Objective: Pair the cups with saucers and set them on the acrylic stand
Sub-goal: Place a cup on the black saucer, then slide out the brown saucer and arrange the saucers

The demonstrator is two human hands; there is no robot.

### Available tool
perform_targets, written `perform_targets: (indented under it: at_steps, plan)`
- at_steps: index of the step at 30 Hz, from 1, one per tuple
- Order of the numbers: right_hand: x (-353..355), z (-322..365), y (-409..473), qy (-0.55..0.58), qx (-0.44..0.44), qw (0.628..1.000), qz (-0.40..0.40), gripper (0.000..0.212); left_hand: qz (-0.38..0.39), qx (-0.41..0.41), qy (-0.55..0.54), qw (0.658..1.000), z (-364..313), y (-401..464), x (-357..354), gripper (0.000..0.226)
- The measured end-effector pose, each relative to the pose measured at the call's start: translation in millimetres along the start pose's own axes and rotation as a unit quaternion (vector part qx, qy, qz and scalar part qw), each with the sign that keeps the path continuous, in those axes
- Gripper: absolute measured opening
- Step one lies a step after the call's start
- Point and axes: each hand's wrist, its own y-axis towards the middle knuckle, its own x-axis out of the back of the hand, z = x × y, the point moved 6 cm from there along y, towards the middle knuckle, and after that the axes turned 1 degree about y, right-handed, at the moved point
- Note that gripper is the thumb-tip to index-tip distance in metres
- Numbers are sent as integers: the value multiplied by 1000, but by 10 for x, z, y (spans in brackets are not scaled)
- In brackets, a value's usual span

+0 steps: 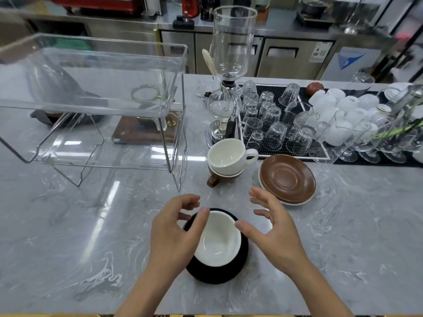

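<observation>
A black cup with a white inside [218,240] sits on a black saucer [219,274] near the counter's front edge. My left hand [175,229] hovers at the cup's left side, its thumb over the rim, fingers loosely curved. At the cup's right my right hand [273,232] is spread with relaxed fingers and holds nothing. Behind them a white cup [229,155] is stacked in a brown cup [215,178]. A brown saucer [287,178] lies on a white saucer to the right. The two-tier acrylic stand [96,104] stands at the left.
A glass siphon coffee maker [226,72] stands behind the stacked cups. A black mat [286,117] with several upturned glasses and white cups fills the right back. Stemmed glasses [375,143] sit at the far right. Steel cabinets lie beyond the counter.
</observation>
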Motion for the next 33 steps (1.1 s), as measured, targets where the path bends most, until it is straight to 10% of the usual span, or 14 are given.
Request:
perform_targets:
  at_steps: [10,22,33]
  plan:
    - [138,2,406,-8,40,999,-28,63,19,-13,-15,1000,-99,333,-235,30]
    - [343,-106,1186,-63,14,993,-94,44,114,56,31,991,-16,1057,-812,127]
    - [212,-258,1496,10,2,999,-47,13,103,47,-24,993,-4,1306,-1016,78]
